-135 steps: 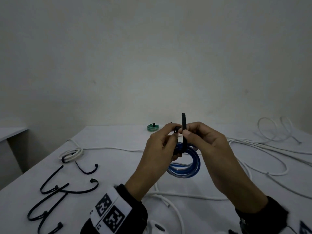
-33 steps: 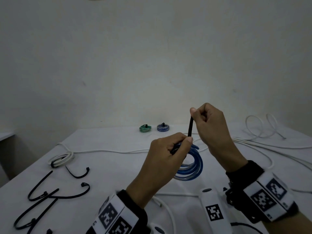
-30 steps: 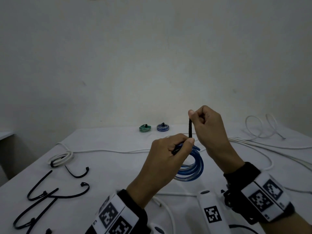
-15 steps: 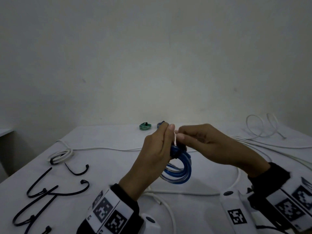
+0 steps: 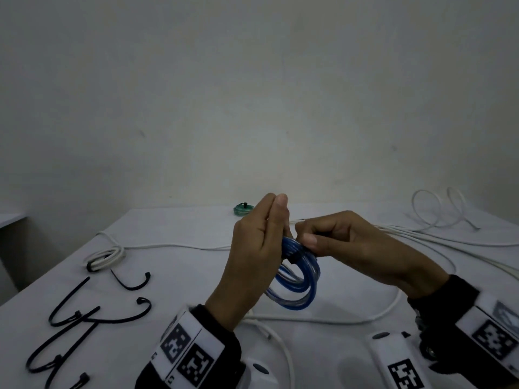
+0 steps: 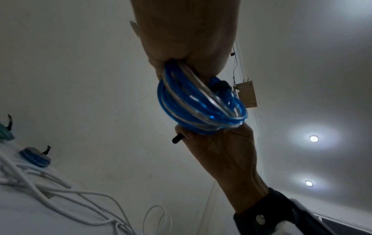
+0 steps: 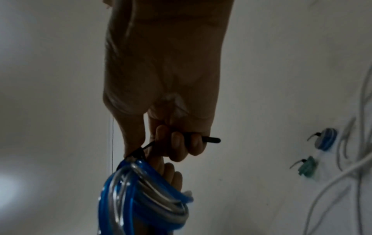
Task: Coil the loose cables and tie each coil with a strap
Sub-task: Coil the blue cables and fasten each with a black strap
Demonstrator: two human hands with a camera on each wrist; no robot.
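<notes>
Above the desk (image 5: 174, 276), the left hand (image 5: 252, 265) is gripping the coil (image 5: 297, 282) while the right hand (image 5: 351, 242), just beside it, is pinching the strap (image 7: 209, 139) tail sideways.

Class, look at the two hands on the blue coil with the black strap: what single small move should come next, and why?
Probably one more short pull on the strap's tail. The black strap already wraps the blue coil, the right hand grips its free end, and the left hand holds the coil above the table. Whether it is fully tight cannot be seen.
</notes>
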